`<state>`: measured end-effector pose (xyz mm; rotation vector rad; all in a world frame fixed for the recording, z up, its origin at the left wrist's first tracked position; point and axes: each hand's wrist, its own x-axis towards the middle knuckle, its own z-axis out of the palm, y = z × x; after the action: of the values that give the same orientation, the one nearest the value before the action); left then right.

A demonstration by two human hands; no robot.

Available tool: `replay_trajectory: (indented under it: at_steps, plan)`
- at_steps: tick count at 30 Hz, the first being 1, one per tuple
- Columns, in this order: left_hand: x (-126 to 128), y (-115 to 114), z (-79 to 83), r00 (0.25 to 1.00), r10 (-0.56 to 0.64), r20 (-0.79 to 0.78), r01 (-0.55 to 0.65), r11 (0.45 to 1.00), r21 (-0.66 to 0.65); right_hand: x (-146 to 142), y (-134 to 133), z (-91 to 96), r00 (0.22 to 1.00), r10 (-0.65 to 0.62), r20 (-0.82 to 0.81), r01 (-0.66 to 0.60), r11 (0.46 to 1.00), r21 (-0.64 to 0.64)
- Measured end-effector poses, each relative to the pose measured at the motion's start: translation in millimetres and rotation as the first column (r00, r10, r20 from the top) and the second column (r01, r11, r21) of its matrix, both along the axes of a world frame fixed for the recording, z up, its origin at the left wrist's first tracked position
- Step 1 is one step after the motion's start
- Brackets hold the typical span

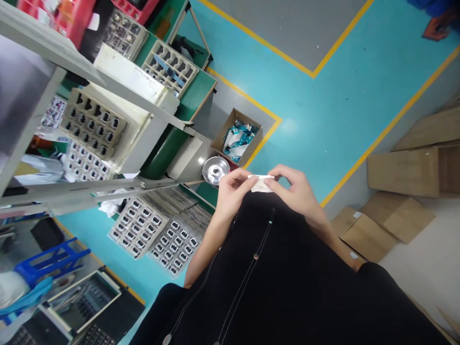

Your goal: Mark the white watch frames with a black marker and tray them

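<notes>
My left hand (232, 191) and my right hand (296, 189) meet in front of my black garment (273, 278). Both pinch a small white piece, like a folded wipe or tape strip (261, 183), one hand at each end. The fingers of both hands are curled closed on it. A shiny round metal disc (215, 170) lies just beyond my left hand, untouched.
A workbench with green top (194, 96) holds trays of small parts (93, 122). More part trays (154, 235) lie on the blue floor. An open cardboard box (237, 136) holds scraps. Flat cardboard boxes (406, 191) stack at the right. A blue stool (50, 261) stands lower left.
</notes>
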<state>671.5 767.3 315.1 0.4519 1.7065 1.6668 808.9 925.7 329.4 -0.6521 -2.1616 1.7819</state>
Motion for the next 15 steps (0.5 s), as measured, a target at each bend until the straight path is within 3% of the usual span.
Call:
replay_trajectory:
  at_steps: [6, 9, 12, 15]
  plan:
    - [-4, 4, 1.4, 1.000, -0.003, -0.005, 0.003, 0.999, 0.039, -7, -4, 3.0, 0.994, -0.063, -0.091, 0.070, 0.995, 0.069]
    - [-4, 5, 15.6, 0.999, -0.038, -0.025, 0.040, 0.996, 0.082, -9, -4, 8.4, 0.979, -0.070, -0.190, 0.093, 0.989, 0.115]
    - [6, 0, 53.7, 0.992, -0.072, -0.101, 0.089, 0.979, 0.183, 0, -9, 33.7, 0.935, -0.045, -0.351, 0.102, 0.984, 0.146]
    - [28, -14, 110.5, 0.958, -0.140, -0.251, 0.214, 0.931, 0.296, 25, -24, 74.4, 0.880, 0.028, -0.473, 0.055, 0.985, 0.162]
